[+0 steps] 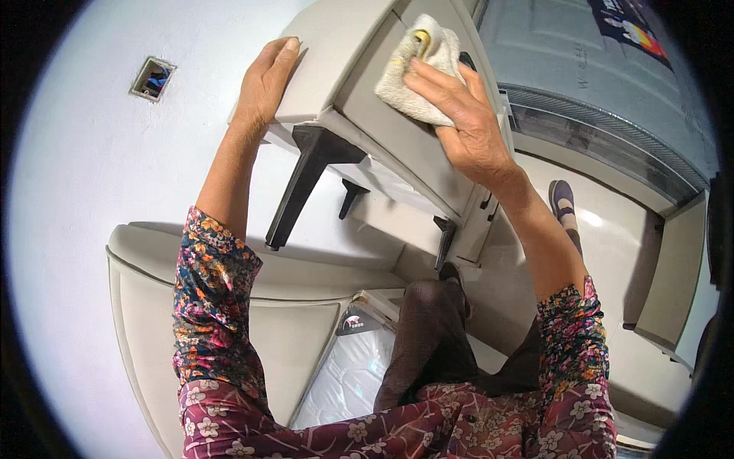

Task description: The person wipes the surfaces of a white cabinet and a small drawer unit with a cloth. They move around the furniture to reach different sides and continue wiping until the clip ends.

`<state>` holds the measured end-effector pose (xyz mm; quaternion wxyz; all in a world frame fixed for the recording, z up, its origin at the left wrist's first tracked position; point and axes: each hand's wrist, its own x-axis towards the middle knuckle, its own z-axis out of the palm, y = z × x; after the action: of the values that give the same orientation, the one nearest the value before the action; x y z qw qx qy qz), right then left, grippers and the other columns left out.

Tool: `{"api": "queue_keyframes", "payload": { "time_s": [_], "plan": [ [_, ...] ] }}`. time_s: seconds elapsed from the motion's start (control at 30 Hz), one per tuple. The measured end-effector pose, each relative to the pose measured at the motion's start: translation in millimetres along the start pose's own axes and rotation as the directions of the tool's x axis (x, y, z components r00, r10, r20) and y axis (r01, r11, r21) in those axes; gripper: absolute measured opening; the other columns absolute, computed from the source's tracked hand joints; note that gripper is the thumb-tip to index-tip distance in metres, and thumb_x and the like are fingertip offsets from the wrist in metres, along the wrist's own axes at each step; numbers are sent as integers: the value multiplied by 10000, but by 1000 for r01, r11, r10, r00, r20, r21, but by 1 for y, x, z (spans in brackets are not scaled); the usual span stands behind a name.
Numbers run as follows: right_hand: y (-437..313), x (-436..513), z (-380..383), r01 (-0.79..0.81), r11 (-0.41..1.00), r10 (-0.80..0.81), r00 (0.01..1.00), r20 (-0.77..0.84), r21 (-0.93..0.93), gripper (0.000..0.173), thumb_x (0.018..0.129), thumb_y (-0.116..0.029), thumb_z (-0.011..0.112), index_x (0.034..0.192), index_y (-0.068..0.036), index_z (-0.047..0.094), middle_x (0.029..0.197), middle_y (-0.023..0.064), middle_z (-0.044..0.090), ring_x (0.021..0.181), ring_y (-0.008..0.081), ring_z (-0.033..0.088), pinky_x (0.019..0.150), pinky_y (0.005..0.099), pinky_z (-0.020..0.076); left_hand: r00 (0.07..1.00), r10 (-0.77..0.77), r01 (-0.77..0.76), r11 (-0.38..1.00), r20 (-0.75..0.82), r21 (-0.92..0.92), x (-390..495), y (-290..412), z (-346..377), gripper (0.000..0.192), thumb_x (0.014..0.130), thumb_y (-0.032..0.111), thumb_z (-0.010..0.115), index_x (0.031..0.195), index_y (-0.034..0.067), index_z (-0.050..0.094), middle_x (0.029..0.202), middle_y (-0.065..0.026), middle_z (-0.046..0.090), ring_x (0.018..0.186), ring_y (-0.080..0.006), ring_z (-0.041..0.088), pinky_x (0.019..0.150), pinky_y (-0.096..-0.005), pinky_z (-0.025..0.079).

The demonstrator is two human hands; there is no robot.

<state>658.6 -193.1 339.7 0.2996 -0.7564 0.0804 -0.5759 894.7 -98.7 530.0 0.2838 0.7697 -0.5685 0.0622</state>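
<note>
A beige nightstand [378, 123] with black tapered legs [295, 183] is tilted in front of me, its underside partly showing. My left hand [269, 80] grips its side panel near the wall, the thumb on top and most fingers hidden. In my right hand [464, 115] is a folded cream cloth [421, 74] with a yellow patch, pressed flat against the nightstand's front. A dark handle shows just behind the cloth. Whatever supports the nightstand cannot be seen.
An open electrical box [153, 79] with wires sits in the white wall. Below is a beige padded headboard [292, 333] with a plastic-wrapped mattress [350, 373]. Another apparently wrapped mattress [550, 40] lies upper right. A foot in a purple shoe [562, 198] stands on the glossy floor.
</note>
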Motion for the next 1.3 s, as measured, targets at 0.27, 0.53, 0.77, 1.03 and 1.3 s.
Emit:
{"api": "queue_keyframes", "payload": {
  "time_s": [0.27,0.53,0.77,1.03,1.3],
  "plan": [
    [54,-75,13,-112,981,110,994,-20,-156,726,734,67,438,1442,-45,553,1553,157,486,1462,363,392,1258,529,233,1000,-6,5,1000,16,8,2,6,-1,869,958,728,474,1473,30,523,1327,-325,596,1253,-378,594,1060,-503,458],
    [83,-160,34,-278,942,283,959,-1,-190,814,761,155,482,1518,-142,455,1609,101,397,1423,406,392,1251,555,249,999,-40,41,998,-24,50,-2,5,1,900,898,795,441,1471,110,553,1419,-265,569,1284,-416,568,1054,-600,439],
    [98,-178,38,-264,949,262,965,-30,-173,815,758,116,474,1528,-149,448,1606,116,394,1433,406,385,1249,545,246,999,-39,41,996,-35,82,0,4,5,927,879,820,437,1472,118,551,1414,-250,581,1282,-408,572,1049,-610,440],
    [50,-79,14,-131,981,125,991,-53,-142,742,767,157,477,1442,-132,584,1563,115,476,1415,407,432,1245,540,299,997,-74,75,995,-24,60,-8,9,3,927,876,803,467,1459,88,562,1411,-274,564,1291,-401,559,1081,-593,414],
    [15,0,2,101,995,-102,993,-63,-18,795,807,164,478,1446,-296,589,1579,-39,472,1465,403,352,1282,494,267,999,-44,42,998,22,54,-7,17,0,795,975,679,493,1465,55,543,1374,-267,590,1283,-344,570,1103,-458,424]
  ]
}}
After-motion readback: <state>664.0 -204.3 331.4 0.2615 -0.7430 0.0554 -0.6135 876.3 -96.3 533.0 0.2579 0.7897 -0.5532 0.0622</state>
